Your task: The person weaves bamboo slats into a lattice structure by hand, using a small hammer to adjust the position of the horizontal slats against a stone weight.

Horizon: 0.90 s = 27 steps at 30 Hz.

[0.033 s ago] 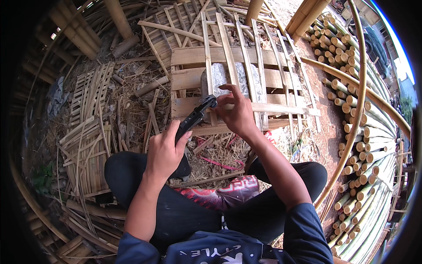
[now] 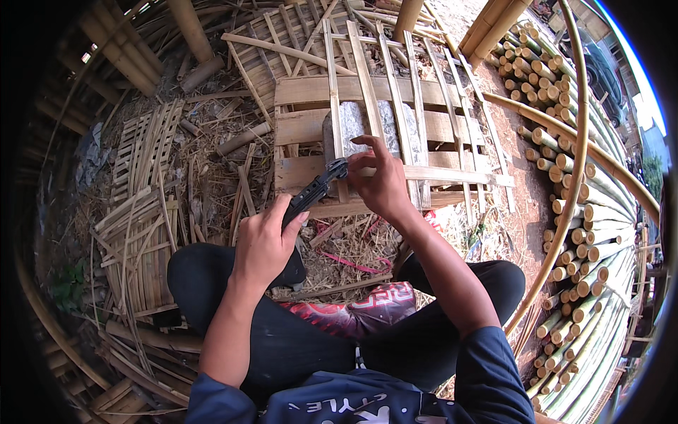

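My left hand (image 2: 267, 237) is closed round the handle of a long black tool with a metal head (image 2: 311, 190); its exact kind is not clear. The tool slants up and right. At its head, my right hand (image 2: 381, 180) has its fingers bent in, the index finger arched above. Whatever lies between those fingertips is hidden. Beneath and beyond the hands, a lattice of pale bamboo strips (image 2: 364, 81) rests across a low slatted wooden platform (image 2: 300, 124). A grey stone block (image 2: 353, 116) sits under the strips. One strip (image 2: 459, 175) runs crosswise beside my right hand.
On the right, a big stack of cut bamboo poles (image 2: 586, 233) lies behind a bent bamboo rail (image 2: 580, 141). Slatted bamboo panels (image 2: 145, 152) and loose strips lie at left. Thick bamboo posts (image 2: 189, 28) stand at the back. Shavings and a pink ribbon (image 2: 353, 263) litter the ground before my crossed legs.
The black tool has turned slightly in my left hand, so more of its side shows. Both hands stay in nearly the same place.
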Available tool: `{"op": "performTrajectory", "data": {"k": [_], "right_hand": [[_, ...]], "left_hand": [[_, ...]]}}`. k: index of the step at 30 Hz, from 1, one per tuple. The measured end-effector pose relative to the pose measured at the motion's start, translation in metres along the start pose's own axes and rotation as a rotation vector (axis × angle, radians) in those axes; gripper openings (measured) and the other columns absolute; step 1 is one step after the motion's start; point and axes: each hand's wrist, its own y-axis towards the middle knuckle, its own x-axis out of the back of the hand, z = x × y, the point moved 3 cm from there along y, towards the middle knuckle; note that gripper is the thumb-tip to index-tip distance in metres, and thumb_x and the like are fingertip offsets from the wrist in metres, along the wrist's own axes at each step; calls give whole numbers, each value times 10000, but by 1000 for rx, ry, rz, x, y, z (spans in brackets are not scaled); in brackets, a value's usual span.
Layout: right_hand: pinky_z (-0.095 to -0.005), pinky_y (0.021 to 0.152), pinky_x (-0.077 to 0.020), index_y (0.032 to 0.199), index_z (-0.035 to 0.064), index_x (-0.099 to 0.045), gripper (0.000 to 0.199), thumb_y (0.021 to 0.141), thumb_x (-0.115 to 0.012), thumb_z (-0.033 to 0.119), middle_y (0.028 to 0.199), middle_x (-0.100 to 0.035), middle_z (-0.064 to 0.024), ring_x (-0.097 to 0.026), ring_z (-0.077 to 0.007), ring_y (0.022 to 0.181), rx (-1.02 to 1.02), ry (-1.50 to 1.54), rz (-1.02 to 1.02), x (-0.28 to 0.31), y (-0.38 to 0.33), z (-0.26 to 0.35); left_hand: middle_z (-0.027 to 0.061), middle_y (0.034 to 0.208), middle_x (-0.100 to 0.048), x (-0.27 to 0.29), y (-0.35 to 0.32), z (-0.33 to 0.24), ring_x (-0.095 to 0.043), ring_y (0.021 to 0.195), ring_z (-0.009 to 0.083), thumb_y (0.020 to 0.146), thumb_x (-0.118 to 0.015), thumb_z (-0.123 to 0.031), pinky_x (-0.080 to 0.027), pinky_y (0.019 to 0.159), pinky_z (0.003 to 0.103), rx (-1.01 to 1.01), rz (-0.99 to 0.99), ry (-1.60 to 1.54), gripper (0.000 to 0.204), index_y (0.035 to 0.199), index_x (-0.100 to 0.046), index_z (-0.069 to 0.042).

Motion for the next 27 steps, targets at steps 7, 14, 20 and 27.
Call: {"op": "performTrajectory", "data": {"k": [7, 14, 20, 27], "right_hand": [[-329, 753, -563, 1272, 47, -520, 604, 751, -825, 36, 879, -738, -95, -734, -211, 840, 14, 11, -13, -1, -1, -4], [-390, 843, -518, 1193, 52, -534, 494, 755, -757, 8, 853, -748, -99, -719, -299, 874, -64, 33, 5, 0, -1, 7], [-384, 835, -527, 1194, 53, -533, 488, 758, -746, 0, 860, -750, -103, -727, -281, 882, -56, 25, 5, 1, 0, 4], [-332, 724, -575, 1254, 70, -521, 556, 775, -798, 14, 903, -748, -99, -742, -217, 843, -66, 12, 21, -2, 1, -2]], "left_hand": [[193, 813, -694, 4, -1, -3, -690, 701, 381, 936, -672, -170, -524, 560, 429, -115, -284, -91, 267, 1118, -591, 7], [194, 827, -694, 3, -5, -16, -693, 747, 389, 937, -670, -178, -530, 641, 425, -24, -241, -125, 262, 1125, -618, -4], [198, 810, -695, -2, -1, -11, -702, 718, 380, 927, -680, -153, -538, 558, 429, -84, -138, 24, 283, 1142, -603, 14], [194, 856, -699, 1, -2, -13, -703, 714, 369, 917, -690, -151, -543, 550, 410, -85, -186, 19, 292, 1138, -592, 13]]}}
